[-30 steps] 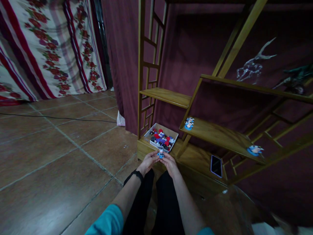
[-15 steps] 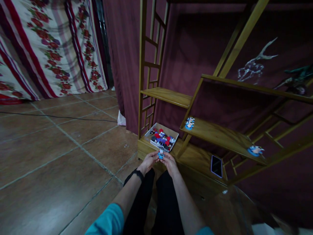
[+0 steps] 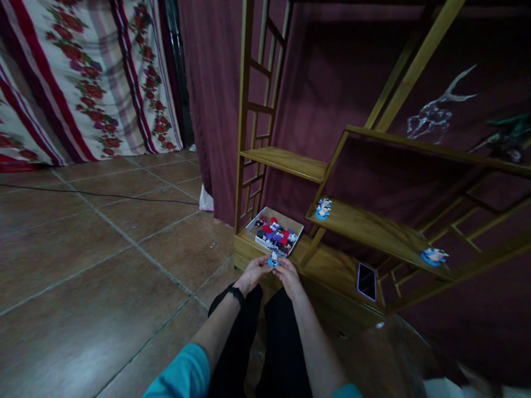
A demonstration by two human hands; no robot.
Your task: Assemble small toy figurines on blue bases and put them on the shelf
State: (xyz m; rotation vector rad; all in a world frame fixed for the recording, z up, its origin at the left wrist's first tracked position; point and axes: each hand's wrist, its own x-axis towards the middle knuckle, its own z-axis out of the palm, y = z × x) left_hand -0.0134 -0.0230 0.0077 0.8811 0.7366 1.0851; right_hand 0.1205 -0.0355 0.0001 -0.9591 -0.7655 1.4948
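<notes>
Between my two hands is a small figurine (image 3: 274,260) with a white upper part and a round blue base. My left hand (image 3: 253,273) pinches it from the left side, and my right hand (image 3: 289,276) grips it from the right. It is upright, in front of a shallow white box (image 3: 251,228) full of small figures with red, purple, black and white parts. More blue-based figurines (image 3: 322,210) stand at the left end of the middle shelf. Another blue-based figurine (image 3: 433,256) is at that shelf's right end.
The wooden shelf unit (image 3: 286,163) has stepped boards and lattice sides. On its low board lies a phone (image 3: 366,282). A clear deer ornament (image 3: 431,119) and a dark green ornament (image 3: 504,132) stand higher up at right. A black cable (image 3: 99,194) crosses the tiled floor.
The view has shifted very slightly. Both hands keep the figurine in nearly the same spot, and nothing else has visibly moved.
</notes>
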